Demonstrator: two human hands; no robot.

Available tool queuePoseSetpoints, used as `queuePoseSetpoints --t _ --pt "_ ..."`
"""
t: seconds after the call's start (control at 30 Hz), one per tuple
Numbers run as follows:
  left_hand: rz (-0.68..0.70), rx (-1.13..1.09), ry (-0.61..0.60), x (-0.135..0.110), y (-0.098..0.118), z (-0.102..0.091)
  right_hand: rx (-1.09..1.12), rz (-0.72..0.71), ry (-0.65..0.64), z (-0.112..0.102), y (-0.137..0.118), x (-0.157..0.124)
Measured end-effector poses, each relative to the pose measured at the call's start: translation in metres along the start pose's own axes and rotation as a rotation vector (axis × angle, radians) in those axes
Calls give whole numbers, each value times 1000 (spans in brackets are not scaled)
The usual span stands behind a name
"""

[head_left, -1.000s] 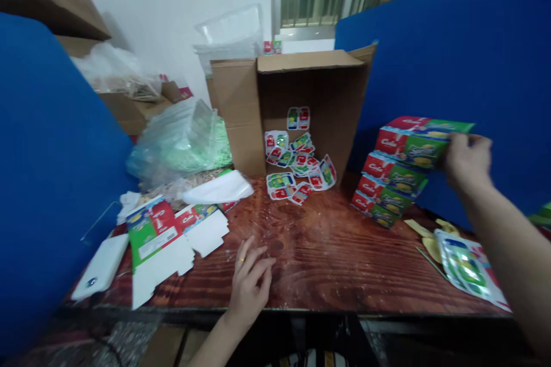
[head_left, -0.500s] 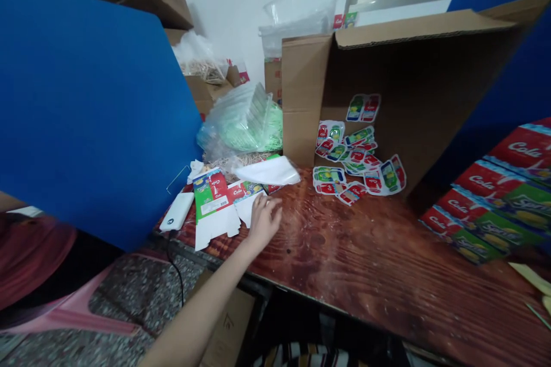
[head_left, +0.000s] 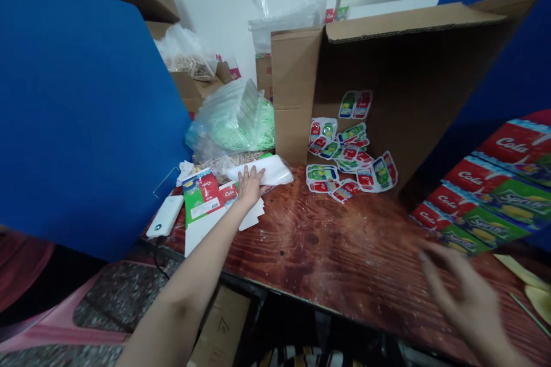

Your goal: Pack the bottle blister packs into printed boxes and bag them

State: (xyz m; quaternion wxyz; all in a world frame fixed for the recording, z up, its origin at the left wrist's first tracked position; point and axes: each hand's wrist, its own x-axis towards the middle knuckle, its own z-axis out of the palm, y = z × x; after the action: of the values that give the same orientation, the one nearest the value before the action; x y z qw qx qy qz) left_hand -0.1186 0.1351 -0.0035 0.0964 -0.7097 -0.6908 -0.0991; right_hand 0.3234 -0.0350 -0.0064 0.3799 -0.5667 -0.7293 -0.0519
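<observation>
My left hand (head_left: pixel 248 186) reaches out with fingers spread. Its fingertips rest on the near side of a white stack of thin sheets or bags (head_left: pixel 275 170). Beneath and beside this hand lies a flat printed carton (head_left: pixel 205 192) in red and green with "Cola" on it, its white flaps partly under my forearm. My right hand (head_left: pixel 467 292) hovers at the right over the wooden table (head_left: pixel 336 264), slightly blurred. Its thumb and fingers are apart with nothing in them. Nearest to it is a stack of red and green Cola and Sprite boxes (head_left: pixel 482 183).
A cardboard box (head_left: pixel 295 97) on its side holds several can-shaped stickers (head_left: pixel 350 155). Clear plastic trays (head_left: pixel 241 112) and green shredded filler (head_left: pixel 267 126) sit left of it. A white power bank (head_left: pixel 166 216) with a cable lies by a blue partition (head_left: pixel 86 97). A person sits at far left.
My left hand has moved forward and left from the carton's flap onto the white stack. My right hand has come into view at the right. The whole view has shifted slightly.
</observation>
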Motion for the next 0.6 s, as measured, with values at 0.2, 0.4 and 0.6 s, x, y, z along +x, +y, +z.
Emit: queuePoseSetpoints --t 0.2,0.4,0.6 --pt "37 4 -43 13 7 2 167 -137 -356 66 -53 -34" --pt "99 -2 36 17 -8 21 221 -30 -416 81 -75 -40" --pt "58 14 33 25 -12 16 270 -18 -408 81 -70 -40"
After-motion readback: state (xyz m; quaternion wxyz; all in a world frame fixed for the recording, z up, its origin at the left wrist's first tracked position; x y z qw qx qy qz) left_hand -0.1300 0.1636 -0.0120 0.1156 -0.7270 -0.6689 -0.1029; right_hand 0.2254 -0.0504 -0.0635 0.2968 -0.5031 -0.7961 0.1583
